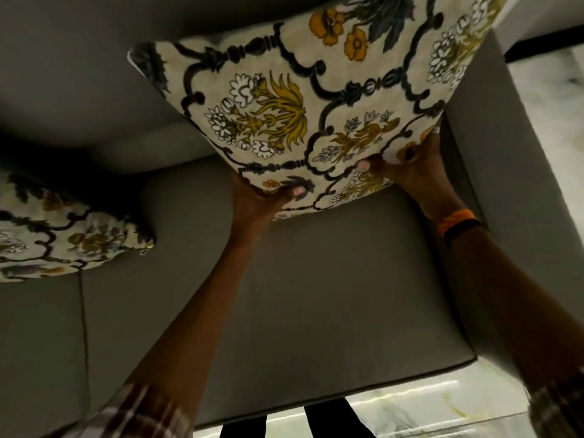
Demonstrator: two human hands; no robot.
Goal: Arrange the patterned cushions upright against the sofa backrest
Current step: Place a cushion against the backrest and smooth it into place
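Note:
A cream cushion [303,99] with dark scrollwork and yellow flowers stands tilted at the right end of the grey sofa, leaning toward the backrest [79,74] and the right armrest [493,159]. My left hand [268,197] grips its lower left edge, thumb on the front. My right hand [407,165] grips its lower right edge; an orange and black band sits on that wrist. A second cushion [63,229] of the same pattern lies slumped on the seat at the far left, partly cut off by the frame.
The grey seat cushion [316,295] spreads below my arms, with a seam at the left. Pale marble floor [442,412] shows past the sofa's front edge and to the right of the armrest. My dark trouser legs show at the bottom.

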